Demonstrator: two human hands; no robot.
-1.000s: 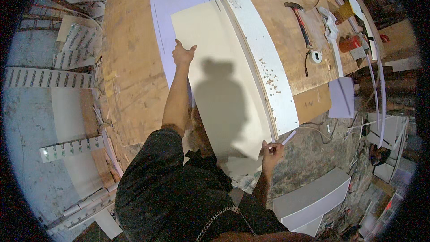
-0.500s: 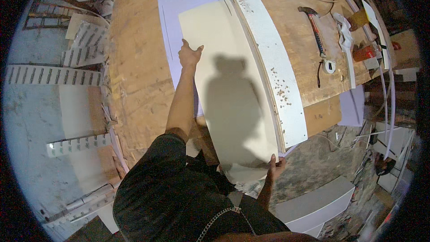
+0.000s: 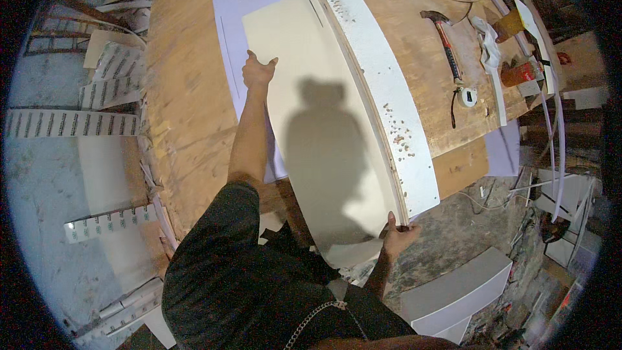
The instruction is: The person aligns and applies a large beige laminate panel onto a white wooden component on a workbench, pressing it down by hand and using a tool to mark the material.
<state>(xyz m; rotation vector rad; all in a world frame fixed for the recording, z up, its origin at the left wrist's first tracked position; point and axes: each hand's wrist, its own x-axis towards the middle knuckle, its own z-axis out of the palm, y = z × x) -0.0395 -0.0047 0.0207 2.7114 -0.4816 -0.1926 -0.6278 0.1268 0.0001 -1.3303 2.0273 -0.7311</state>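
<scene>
A long cream sheet lies on a lilac sheet, its right side along a white strip with a wooden edge. My left hand rests across the cream sheet's left edge, its thumb and forefinger spread apart. At the near right corner my right hand grips the cream sheet, thumb on top, close to the end of the white strip. The other fingers of that hand are partly hidden. A dark shadow falls over the middle of the cream sheet, whose near end reaches past the table towards my body.
On the wooden table to the right are a hammer, a tape measure and a crumpled white bag. Brown crumbs dot the strip. Patterned white boards lie at left; a grey-topped curved panel sits low at right.
The view has shifted, so the table and sheets sit a little further left. My right hand's fingers now spread further right, nearer the strip's end. My left hand keeps its place on the edge.
</scene>
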